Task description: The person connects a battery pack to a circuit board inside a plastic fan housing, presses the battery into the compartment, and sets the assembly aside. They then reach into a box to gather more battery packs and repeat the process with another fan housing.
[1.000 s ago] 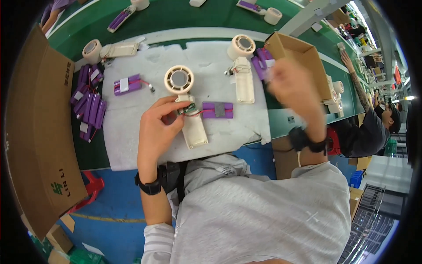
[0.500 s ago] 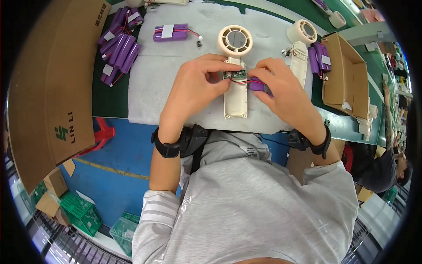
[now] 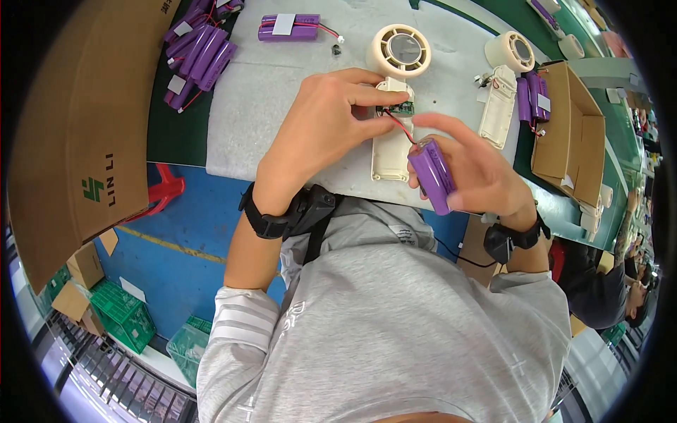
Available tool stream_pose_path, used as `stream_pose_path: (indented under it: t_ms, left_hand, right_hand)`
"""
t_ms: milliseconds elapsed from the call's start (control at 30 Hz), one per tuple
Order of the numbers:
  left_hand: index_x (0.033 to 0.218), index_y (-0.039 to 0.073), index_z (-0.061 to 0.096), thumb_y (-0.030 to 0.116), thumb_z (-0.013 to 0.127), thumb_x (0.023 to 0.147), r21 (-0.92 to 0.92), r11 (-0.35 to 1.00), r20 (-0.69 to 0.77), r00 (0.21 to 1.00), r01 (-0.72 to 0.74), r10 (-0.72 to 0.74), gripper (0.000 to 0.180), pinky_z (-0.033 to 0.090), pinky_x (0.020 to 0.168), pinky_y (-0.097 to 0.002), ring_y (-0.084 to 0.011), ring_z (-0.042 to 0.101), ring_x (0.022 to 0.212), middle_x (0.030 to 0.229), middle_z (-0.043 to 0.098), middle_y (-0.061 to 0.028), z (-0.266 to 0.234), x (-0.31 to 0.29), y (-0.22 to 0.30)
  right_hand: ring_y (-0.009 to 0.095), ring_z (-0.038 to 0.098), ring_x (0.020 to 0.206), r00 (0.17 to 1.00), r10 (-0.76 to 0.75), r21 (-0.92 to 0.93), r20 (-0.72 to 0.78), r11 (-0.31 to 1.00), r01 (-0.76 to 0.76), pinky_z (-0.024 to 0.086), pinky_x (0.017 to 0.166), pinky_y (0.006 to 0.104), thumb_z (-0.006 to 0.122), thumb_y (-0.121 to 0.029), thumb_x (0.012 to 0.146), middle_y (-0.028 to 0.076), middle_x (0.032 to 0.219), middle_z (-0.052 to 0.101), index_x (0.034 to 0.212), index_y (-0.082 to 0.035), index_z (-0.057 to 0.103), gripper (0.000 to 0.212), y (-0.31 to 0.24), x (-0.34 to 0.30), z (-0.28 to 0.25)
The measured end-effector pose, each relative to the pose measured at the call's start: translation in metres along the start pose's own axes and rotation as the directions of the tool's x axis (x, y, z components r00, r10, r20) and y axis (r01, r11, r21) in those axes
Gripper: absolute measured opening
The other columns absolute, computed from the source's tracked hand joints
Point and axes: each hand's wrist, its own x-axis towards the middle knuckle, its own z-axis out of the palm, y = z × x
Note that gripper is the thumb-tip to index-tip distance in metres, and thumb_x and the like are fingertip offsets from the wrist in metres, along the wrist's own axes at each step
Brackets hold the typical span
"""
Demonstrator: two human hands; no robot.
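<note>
A cream handheld fan (image 3: 403, 51) lies on the white sheet, its handle shell (image 3: 390, 156) open toward me and a green circuit board (image 3: 402, 107) showing near its top. My left hand (image 3: 345, 106) is closed on the handle at the board, fingers over its upper part and thumb beside the wires. In my right hand (image 3: 476, 166) is a purple battery pack (image 3: 433, 176), held tilted over the handle's lower right side. Red and black wires (image 3: 400, 125) run from the pack up to the board. The plug end is hidden by my left hand.
Several purple battery packs (image 3: 204, 53) are piled at the left beside a tall cardboard box (image 3: 84, 127). Another pack (image 3: 289, 28) lies at the back. On the right are a second fan (image 3: 509, 51), its open handle (image 3: 499, 106), two purple cells (image 3: 534, 97) and an open carton (image 3: 572, 130).
My right hand has drawn the battery pack down and toward me, turning it more upright, its wires now stretched up to the board. My left hand stays at the board.
</note>
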Motion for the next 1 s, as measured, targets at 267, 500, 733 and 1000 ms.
stream_pose_path:
  t_ms: [267, 500, 733, 1000]
  left_hand:
    - [0.106, 0.017, 0.074, 0.014, 0.074, 0.076, 0.188, 0.979, -0.053, 0.994, -0.082, 0.093, 0.031, 0.055, 0.068, -0.0295, -0.0259, 0.069, 0.078, 0.113, 0.067, -0.0163, 0.007, -0.005, -0.001]
    - [0.109, 0.018, 0.072, 0.011, 0.071, 0.078, 0.164, 0.978, -0.045, 0.99, -0.128, 0.137, 0.032, 0.056, 0.068, -0.03, -0.0262, 0.07, 0.079, 0.114, 0.066, -0.0159, 0.007, -0.007, -0.005]
    - [0.112, 0.017, 0.071, 0.006, 0.066, 0.082, 0.095, 0.986, 0.017, 0.99, -0.138, 0.137, 0.032, 0.056, 0.07, -0.0304, -0.0249, 0.071, 0.082, 0.115, 0.066, -0.016, 0.004, -0.008, -0.012]
    - [0.112, 0.016, 0.07, 0.007, 0.063, 0.084, 0.104, 0.981, 0.036, 0.986, -0.164, 0.161, 0.03, 0.056, 0.071, -0.0307, -0.026, 0.07, 0.082, 0.112, 0.067, -0.0145, 0.0, -0.006, -0.011]
  right_hand:
    - [0.022, 0.055, 0.109, 0.989, -0.06, -0.248, -0.132, 0.968, 0.025, 0.046, 0.091, 0.0331, 0.082, -0.01, 0.061, 0.011, 0.114, 0.054, 0.136, -0.001, 0.041, 0.086, 0.007, -0.002, 0.007]
    - [0.021, 0.053, 0.11, 0.92, -0.391, -0.823, -0.019, 0.528, 0.208, 0.049, 0.085, 0.0317, 0.083, -0.012, 0.058, 0.009, 0.113, 0.056, 0.125, -0.006, 0.054, 0.074, 0.014, 0.006, 0.003]
    - [0.024, 0.055, 0.103, 0.887, -0.458, -0.936, -0.055, 0.332, 0.114, 0.049, 0.081, 0.0326, 0.083, -0.012, 0.057, 0.01, 0.114, 0.058, 0.121, -0.005, 0.056, 0.069, 0.02, 0.016, 0.016]
    - [0.022, 0.057, 0.098, 0.832, -0.551, -0.962, -0.072, 0.26, 0.089, 0.051, 0.078, 0.0324, 0.083, -0.005, 0.058, 0.01, 0.114, 0.059, 0.112, -0.002, 0.062, 0.058, 0.03, 0.022, 0.031]
